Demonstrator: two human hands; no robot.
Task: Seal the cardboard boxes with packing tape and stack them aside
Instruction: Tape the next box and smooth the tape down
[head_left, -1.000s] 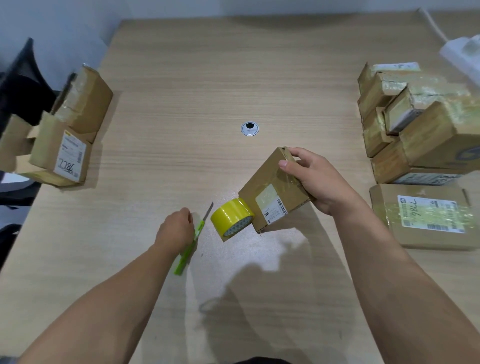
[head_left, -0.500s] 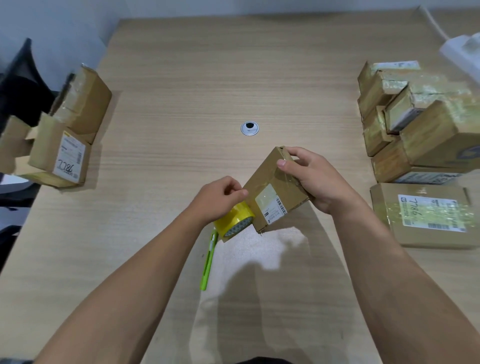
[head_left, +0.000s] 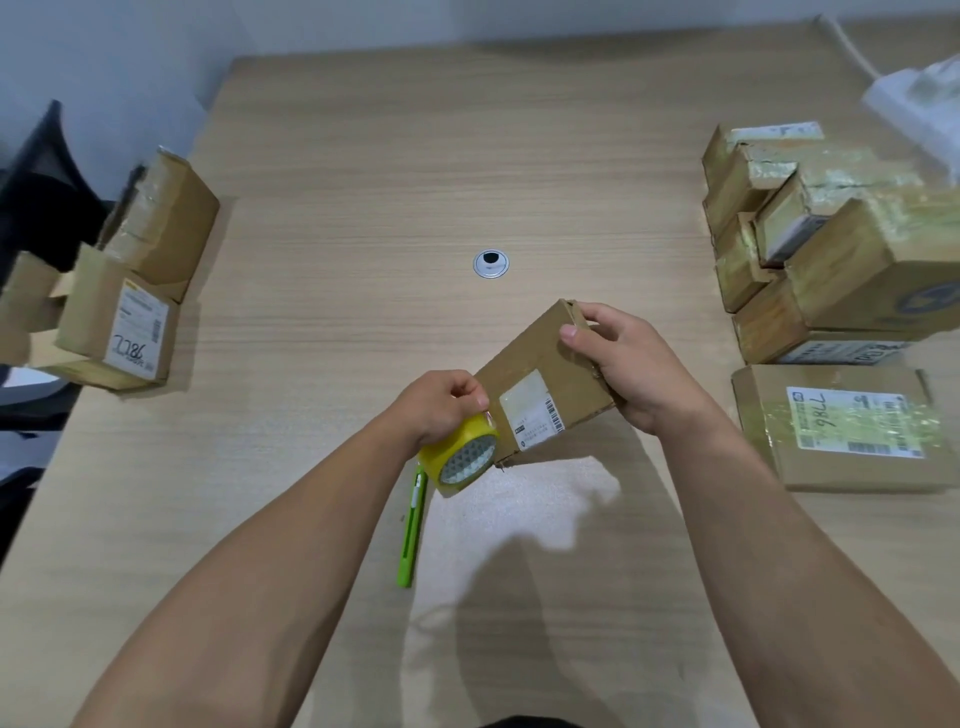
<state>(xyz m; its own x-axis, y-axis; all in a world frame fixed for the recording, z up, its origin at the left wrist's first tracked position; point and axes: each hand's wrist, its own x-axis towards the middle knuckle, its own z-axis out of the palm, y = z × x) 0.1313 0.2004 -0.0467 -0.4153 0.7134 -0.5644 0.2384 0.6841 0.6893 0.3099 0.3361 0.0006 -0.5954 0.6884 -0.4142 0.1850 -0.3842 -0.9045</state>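
Observation:
A small cardboard box (head_left: 540, 374) with a white label is tilted above the middle of the table. My right hand (head_left: 628, 364) grips its upper right end, thumb on the top face. A yellow roll of packing tape (head_left: 460, 460) hangs at the box's lower left corner. My left hand (head_left: 441, 402) holds the roll from above, fingers curled at the tape end by the box edge. A green utility knife (head_left: 413, 530) lies on the table under my left forearm.
A heap of taped boxes (head_left: 831, 249) fills the right side, with a flat taped box (head_left: 852, 426) in front of it. Two cardboard boxes (head_left: 130, 291) stand at the left edge. A round cable grommet (head_left: 491, 262) sits mid-table. A white power strip (head_left: 924, 109) lies far right.
My left hand let go of the green knife, which now lies on the table, and moved right onto the tape roll. The box and my right hand stayed put.

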